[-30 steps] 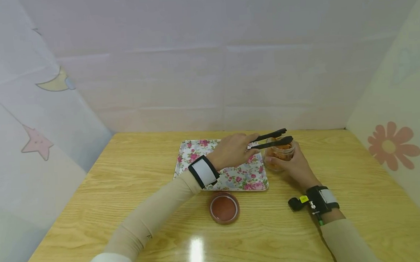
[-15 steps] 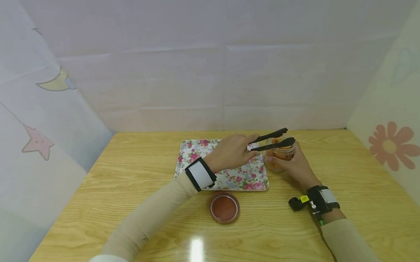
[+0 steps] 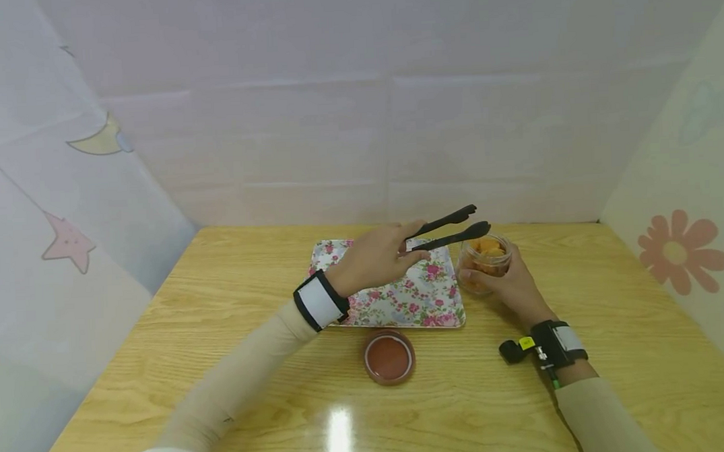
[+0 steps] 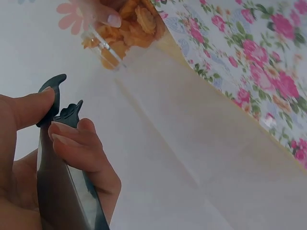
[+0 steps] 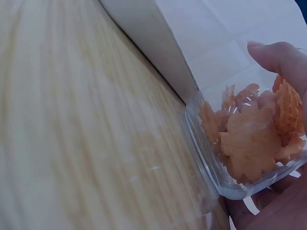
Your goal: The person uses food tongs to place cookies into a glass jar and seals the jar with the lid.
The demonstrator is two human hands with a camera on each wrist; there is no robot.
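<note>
My left hand point(image 3: 378, 255) grips a pair of black tongs point(image 3: 450, 227), held in the air above the floral tray point(image 3: 401, 298); the tips stand slightly apart with nothing between them. In the left wrist view my thumb and fingers point(image 4: 76, 143) curl round the tongs point(image 4: 57, 163). My right hand point(image 3: 510, 283) holds a clear glass jar point(image 3: 483, 261) of orange flower-shaped slices on the table, just right of the tray. The right wrist view shows the jar point(image 5: 240, 143) close up with my fingers point(image 5: 280, 60) round it.
A round reddish lid point(image 3: 388, 357) lies on the wooden table point(image 3: 222, 367) in front of the tray. Pale fabric walls close the table in at the back and both sides; a flower print point(image 3: 679, 252) marks the right wall.
My left hand has drawn the tongs up and to the left, away from the jar's mouth and over the tray. The right hand and jar have stayed put.
</note>
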